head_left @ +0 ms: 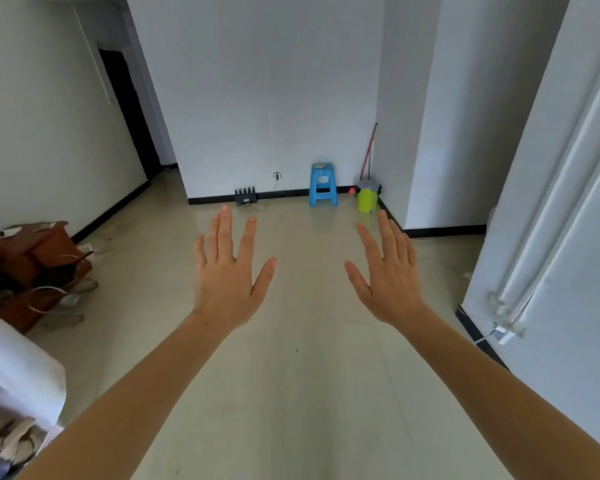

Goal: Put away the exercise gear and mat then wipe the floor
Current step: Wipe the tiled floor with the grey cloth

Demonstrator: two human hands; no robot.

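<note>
My left hand [227, 271] and my right hand [388, 275] are stretched out in front of me over the pale tiled floor [302, 393], backs up, fingers straight and spread, holding nothing. A long red-handled tool [369, 150], perhaps a mop or broom, leans in the far right corner of the room above a green bucket [368, 199]. No mat or exercise gear shows in the head view.
A blue plastic stool [323, 185] stands against the far wall, and a dark multi-slot device [246, 196] sits on the floor to its left. A brown cabinet [32, 271] with loose cables is at the left. White door panels [551, 237] line the right side. A dark doorway [129, 112] opens far left.
</note>
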